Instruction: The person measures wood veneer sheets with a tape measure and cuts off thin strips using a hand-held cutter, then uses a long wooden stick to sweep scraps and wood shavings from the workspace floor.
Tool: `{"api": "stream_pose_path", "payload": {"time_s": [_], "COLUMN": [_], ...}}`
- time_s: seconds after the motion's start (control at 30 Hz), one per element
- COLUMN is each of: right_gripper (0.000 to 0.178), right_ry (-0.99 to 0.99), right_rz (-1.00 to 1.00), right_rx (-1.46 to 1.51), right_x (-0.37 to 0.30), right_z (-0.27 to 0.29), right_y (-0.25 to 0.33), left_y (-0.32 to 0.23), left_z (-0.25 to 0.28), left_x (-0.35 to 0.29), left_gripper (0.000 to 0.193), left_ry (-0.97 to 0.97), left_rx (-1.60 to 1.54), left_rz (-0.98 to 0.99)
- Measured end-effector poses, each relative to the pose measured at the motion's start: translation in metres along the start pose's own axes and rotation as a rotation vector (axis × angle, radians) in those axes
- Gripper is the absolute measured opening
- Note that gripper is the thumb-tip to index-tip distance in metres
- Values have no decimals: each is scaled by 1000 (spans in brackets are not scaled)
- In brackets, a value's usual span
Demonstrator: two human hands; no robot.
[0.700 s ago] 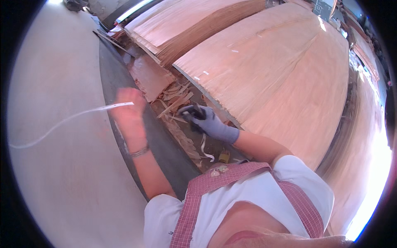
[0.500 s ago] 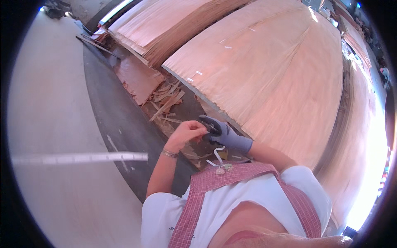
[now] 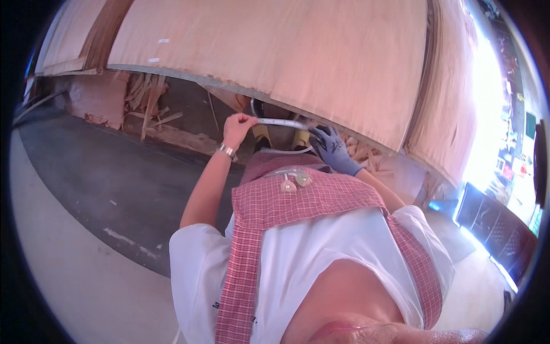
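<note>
My bare left hand (image 3: 238, 129), with a band at the wrist, pinches one end of a narrow white tape strip (image 3: 281, 122) that has a row of dark marks along it. The strip spans across to my right hand (image 3: 334, 150), which wears a blue-grey glove and has its fingers closed at the strip's other end. A further pale length of tape hangs in a curve beneath the hands, above my checked apron (image 3: 309, 192). Both hands are just below the near edge of a large wood veneer sheet (image 3: 275, 46).
Small white tape pieces (image 3: 153, 60) stick to the veneer. Another veneer stack (image 3: 450, 97) stands at the right. Torn veneer scraps (image 3: 150, 103) lie under the near edge. Yellowish shoes (image 3: 301, 137) show below my hands. A dark crate-like panel (image 3: 495, 229) is at the far right.
The view has turned, so the veneer edge now runs across in front of me. My hands, close together before, have drawn apart with the white strip stretched between them.
</note>
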State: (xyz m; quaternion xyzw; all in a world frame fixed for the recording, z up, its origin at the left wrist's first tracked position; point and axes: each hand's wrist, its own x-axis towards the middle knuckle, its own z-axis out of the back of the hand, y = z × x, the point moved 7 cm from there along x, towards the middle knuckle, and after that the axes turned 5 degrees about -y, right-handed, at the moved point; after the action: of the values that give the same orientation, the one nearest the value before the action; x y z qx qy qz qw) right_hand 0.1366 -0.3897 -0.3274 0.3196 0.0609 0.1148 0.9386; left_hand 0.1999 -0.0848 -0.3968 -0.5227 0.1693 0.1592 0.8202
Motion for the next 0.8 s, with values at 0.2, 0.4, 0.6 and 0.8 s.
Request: {"api": "stream_pose_path", "payload": {"time_s": [0.2, 0.4, 0.6, 0.8], "right_gripper": [32, 30, 33, 52], "right_ry": [46, -312, -377, -336], "right_rz": [-474, -803, -649, -562], "right_rx": [326, 1363, 1095, 354], "right_x": [-18, 22, 31, 20], "right_z": [-36, -153, -207, -254], "right_y": [-34, -64, -96, -157], "left_y": [26, 24, 16, 57], "left_z": [-54, -82, -83, 72], "left_x": [46, 56, 50, 31], "left_gripper": [36, 27, 28, 21], "left_ry": [-170, -308, -361, -183], "left_rx": [260, 566, 805, 1428], "left_rz": [127, 133, -10, 91]}}
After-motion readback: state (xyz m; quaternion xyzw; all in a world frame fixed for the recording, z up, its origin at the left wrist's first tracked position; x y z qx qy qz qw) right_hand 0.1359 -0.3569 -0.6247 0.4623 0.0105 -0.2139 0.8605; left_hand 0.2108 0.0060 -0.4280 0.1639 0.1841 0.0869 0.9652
